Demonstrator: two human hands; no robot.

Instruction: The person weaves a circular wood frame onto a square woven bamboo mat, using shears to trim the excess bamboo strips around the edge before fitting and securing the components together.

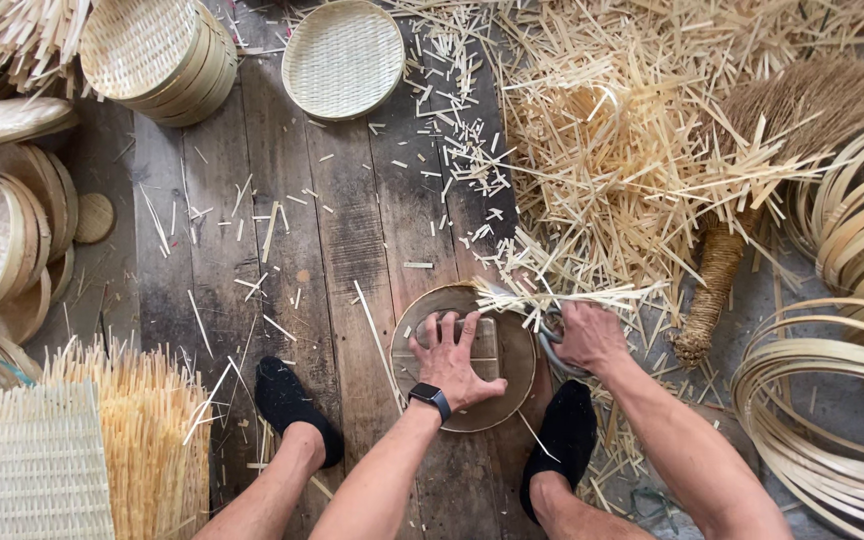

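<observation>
Here the round woven bamboo tray lies on the wooden floor between the person's two black-socked feet, and the left hand rests spread flat on it, fingers open, pressing it down; a dark watch sits on that wrist. Just to the right of this hand, at the tray's upper right edge, the right hand is closed round the handles of a pair of shears, whose blades meet the loose strip ends sticking out past the rim. To trim well, it seems wise to keep the flat hand firm so the tray does not turn unbidden, cut close along the rim line, and rotate the tray in small steps rather than stretch the cutting hand. Beyond the right hand, a large heap of bamboo offcuts spreads over the floor, with a broom lying partly under it and coils of bamboo hoops further right. Ahead of the left hand lies a finished round tray, and to its far left stand stacks of woven trays and a square woven mat.
</observation>
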